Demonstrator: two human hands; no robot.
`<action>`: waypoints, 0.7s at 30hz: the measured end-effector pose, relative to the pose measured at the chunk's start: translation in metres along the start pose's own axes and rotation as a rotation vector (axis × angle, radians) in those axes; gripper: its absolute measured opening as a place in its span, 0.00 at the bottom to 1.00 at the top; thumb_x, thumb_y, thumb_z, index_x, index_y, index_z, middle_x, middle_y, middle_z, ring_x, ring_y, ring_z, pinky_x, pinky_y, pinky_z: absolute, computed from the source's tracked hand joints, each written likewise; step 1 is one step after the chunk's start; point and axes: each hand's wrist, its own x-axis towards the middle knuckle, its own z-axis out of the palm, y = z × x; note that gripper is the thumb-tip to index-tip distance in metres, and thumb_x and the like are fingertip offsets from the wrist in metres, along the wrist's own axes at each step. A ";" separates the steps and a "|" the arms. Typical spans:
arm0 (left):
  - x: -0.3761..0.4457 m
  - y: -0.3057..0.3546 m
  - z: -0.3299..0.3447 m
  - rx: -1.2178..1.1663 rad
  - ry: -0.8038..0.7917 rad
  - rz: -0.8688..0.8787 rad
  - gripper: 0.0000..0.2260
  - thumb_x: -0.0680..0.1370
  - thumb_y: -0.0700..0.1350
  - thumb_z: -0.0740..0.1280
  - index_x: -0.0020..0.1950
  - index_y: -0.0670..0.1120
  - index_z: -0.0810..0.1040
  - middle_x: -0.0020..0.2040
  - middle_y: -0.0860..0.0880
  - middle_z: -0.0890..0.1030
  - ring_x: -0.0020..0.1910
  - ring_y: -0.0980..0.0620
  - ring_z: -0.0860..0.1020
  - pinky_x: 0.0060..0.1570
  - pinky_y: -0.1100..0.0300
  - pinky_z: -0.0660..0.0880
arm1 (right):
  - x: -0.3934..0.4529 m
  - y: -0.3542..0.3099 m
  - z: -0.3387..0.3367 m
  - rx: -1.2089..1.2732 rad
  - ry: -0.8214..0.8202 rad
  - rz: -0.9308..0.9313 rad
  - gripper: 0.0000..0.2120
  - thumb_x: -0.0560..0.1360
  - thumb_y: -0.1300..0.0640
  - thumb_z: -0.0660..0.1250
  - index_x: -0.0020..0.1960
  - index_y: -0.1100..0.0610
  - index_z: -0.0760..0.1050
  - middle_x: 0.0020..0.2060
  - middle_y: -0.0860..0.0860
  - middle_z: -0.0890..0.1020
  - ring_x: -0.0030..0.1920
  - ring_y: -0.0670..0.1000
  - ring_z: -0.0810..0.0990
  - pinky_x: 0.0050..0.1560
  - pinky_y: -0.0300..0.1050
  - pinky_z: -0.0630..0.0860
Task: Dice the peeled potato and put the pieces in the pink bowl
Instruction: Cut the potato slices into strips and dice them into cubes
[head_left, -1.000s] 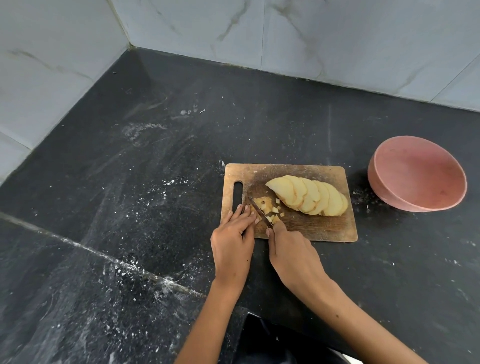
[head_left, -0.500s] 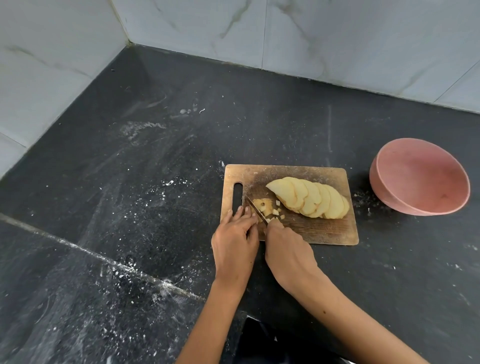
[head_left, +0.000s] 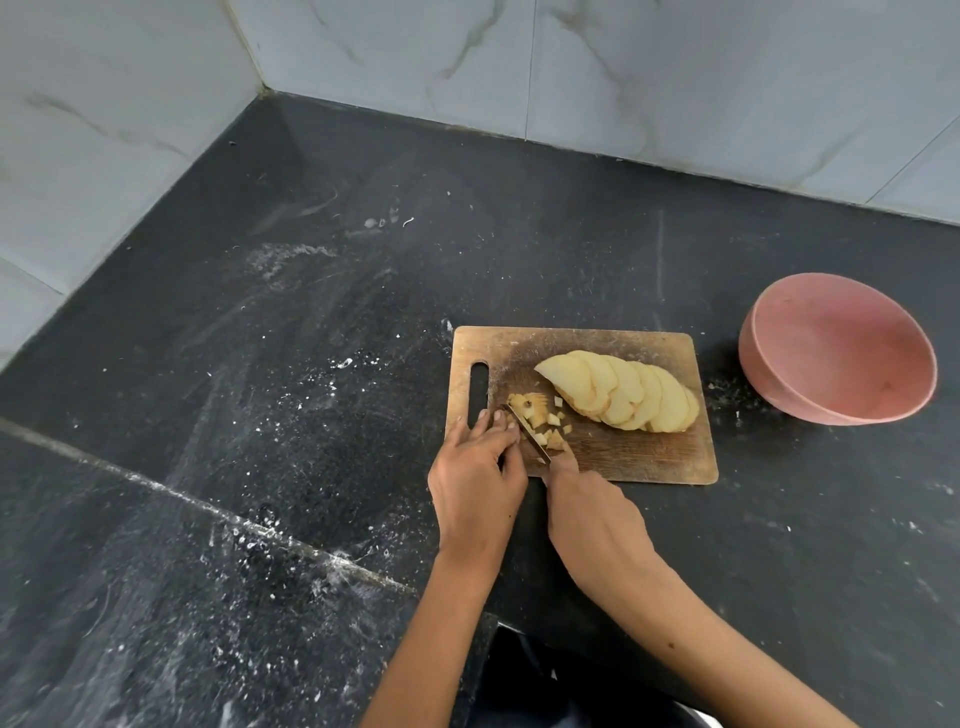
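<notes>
A wooden cutting board (head_left: 649, 457) lies on the black counter. A fanned row of peeled potato slices (head_left: 618, 389) lies across its middle. Left of the row sit a partly cut slice and small diced pieces (head_left: 540, 418). My right hand (head_left: 592, 514) grips a knife (head_left: 527, 431), whose blade rests across the cut slice. My left hand (head_left: 475, 480) lies on the board's near-left corner, its fingertips right by the blade next to the slice. The pink bowl (head_left: 841, 348) stands to the right of the board, tilted toward me, with nothing in it.
White marble-look tiled walls (head_left: 675, 78) meet in a corner at the back left. White specks and powder are scattered over the counter (head_left: 311, 364) left of the board. A seam line (head_left: 208, 506) crosses the counter at the near left.
The knife blade has worked slightly left through the small slice, leaving a few more diced bits. My left hand's fingertips stay by the blade. The view shifted slightly.
</notes>
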 end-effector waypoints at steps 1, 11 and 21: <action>0.000 0.000 0.001 -0.004 0.003 -0.004 0.06 0.70 0.32 0.73 0.44 0.41 0.86 0.48 0.43 0.84 0.54 0.46 0.81 0.61 0.46 0.74 | -0.002 0.003 0.001 0.003 -0.020 0.008 0.10 0.82 0.60 0.53 0.62 0.58 0.62 0.56 0.57 0.77 0.55 0.58 0.78 0.43 0.48 0.69; -0.003 0.001 0.002 0.029 0.027 0.011 0.06 0.71 0.33 0.73 0.44 0.42 0.86 0.50 0.45 0.84 0.56 0.48 0.81 0.61 0.53 0.73 | -0.021 0.023 0.000 -0.001 -0.092 0.017 0.08 0.83 0.53 0.48 0.56 0.56 0.62 0.50 0.55 0.78 0.50 0.57 0.79 0.40 0.48 0.68; 0.001 0.001 -0.010 0.022 0.044 0.067 0.09 0.71 0.32 0.73 0.48 0.43 0.85 0.51 0.47 0.84 0.61 0.49 0.78 0.63 0.59 0.68 | -0.028 0.042 -0.041 0.053 0.001 -0.130 0.13 0.82 0.48 0.51 0.43 0.53 0.66 0.41 0.51 0.76 0.43 0.54 0.76 0.42 0.49 0.72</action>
